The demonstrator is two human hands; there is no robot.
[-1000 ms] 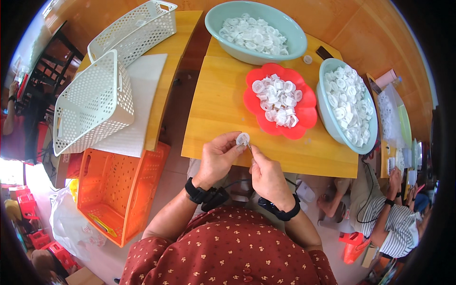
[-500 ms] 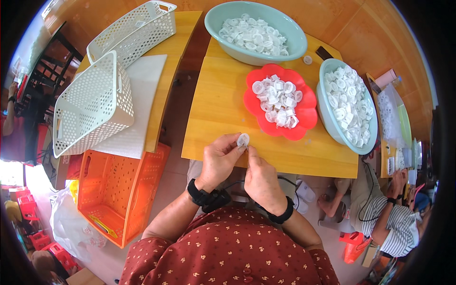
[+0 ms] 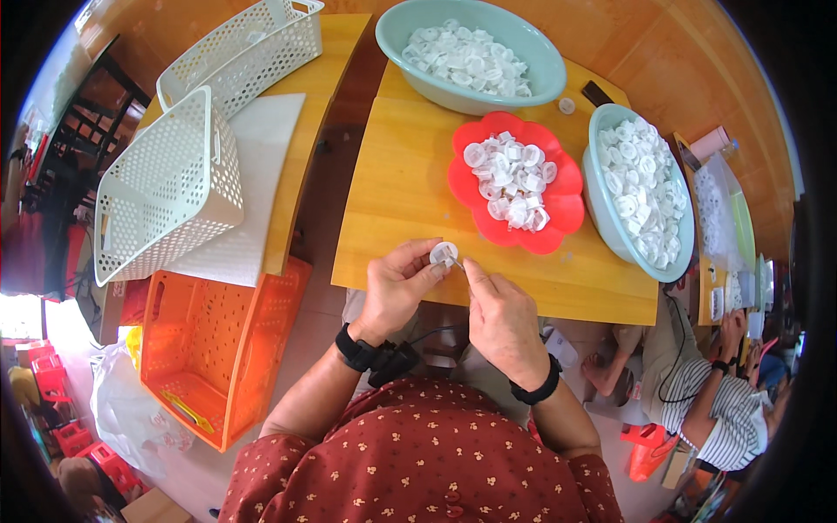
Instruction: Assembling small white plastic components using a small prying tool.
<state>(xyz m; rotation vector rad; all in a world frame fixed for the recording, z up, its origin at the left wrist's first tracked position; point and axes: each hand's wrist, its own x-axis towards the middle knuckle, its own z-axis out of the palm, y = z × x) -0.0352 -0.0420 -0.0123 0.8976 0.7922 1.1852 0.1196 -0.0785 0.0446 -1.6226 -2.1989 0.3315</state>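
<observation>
Between the thumb and forefinger of my left hand is a small round translucent white plastic piece, held near the table's front edge. My right hand pinches a thin pointed tool, its tip at the right side of the plastic piece; most of the tool is hidden by the fingers. Just beyond my hands lies a red flower-shaped tray, with many similar white pieces heaped in it.
Two pale green basins full of white pieces stand behind and right of the tray. White perforated baskets sit on the left table, above an orange crate. A dark flat object lies at the back. Another person sits at right.
My right hand has moved slightly right and down, away from the left, and the thin tool now shows. The plastic piece has turned a little in my left fingers.
</observation>
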